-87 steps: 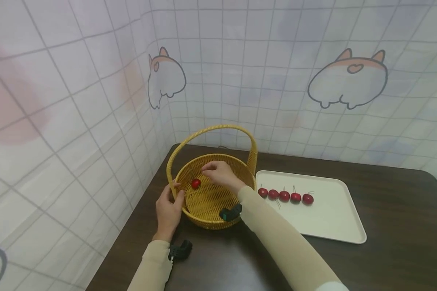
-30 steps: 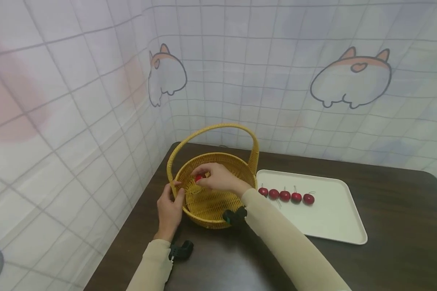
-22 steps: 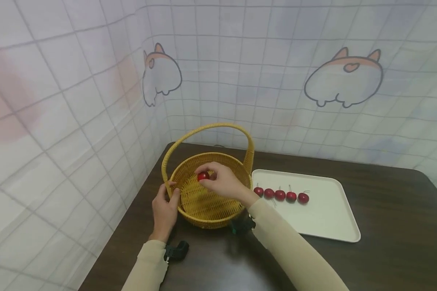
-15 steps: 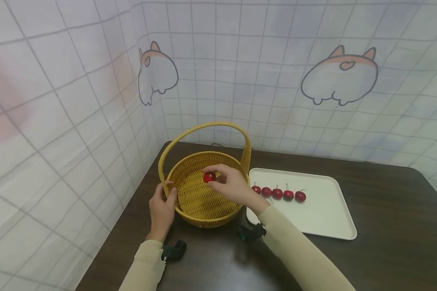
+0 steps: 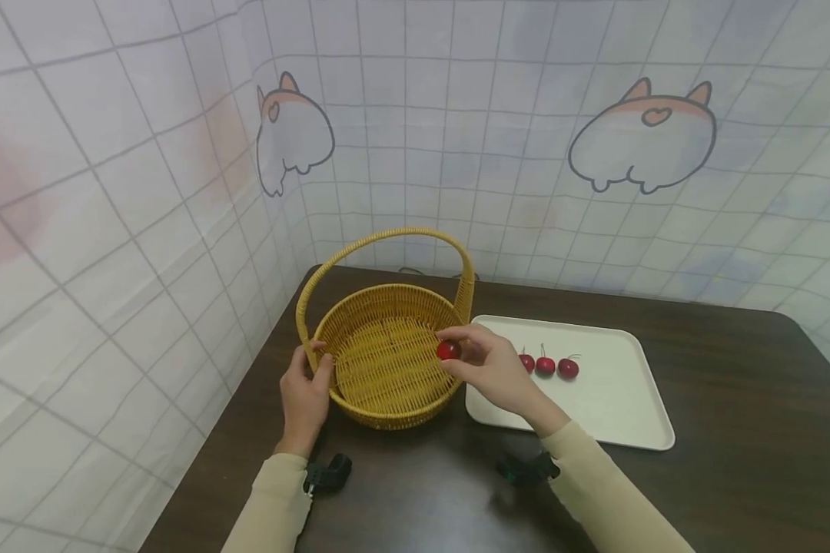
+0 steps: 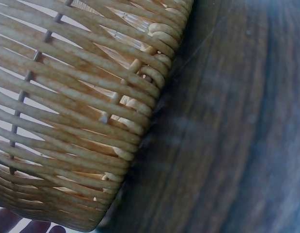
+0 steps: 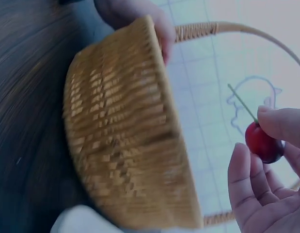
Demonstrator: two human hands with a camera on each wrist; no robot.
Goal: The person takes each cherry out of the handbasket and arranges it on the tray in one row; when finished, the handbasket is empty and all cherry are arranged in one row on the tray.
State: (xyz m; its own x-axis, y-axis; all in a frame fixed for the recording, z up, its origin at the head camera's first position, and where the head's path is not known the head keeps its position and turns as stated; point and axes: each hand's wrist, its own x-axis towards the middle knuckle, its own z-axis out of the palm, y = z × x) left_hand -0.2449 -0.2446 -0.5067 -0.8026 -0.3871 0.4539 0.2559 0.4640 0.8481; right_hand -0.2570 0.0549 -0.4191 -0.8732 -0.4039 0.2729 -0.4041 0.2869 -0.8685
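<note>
My right hand (image 5: 494,369) pinches a dark red cherry (image 5: 448,350) between thumb and fingers, over the right rim of the yellow wicker basket (image 5: 394,421). The right wrist view shows that cherry (image 7: 263,142) with its green stem sticking out. At the basket's left side my left hand (image 5: 306,395) grips the rim by the foot of the handle, its thumb on the inner side. No cherry shows inside the basket. Three cherries with stems (image 5: 545,365) are visible in a row on the white tray (image 5: 615,415); my right hand covers the row's left end.
The basket's tall arched handle (image 5: 404,230) rises above the bowl. Basket and tray stand close together on a dark wooden table (image 5: 740,399). A patterned white curtain (image 5: 512,153) hangs behind and to the left.
My right hand has picked the cherry up from inside the basket and carried it right, to the rim near the tray. My left hand keeps its grip on the basket.
</note>
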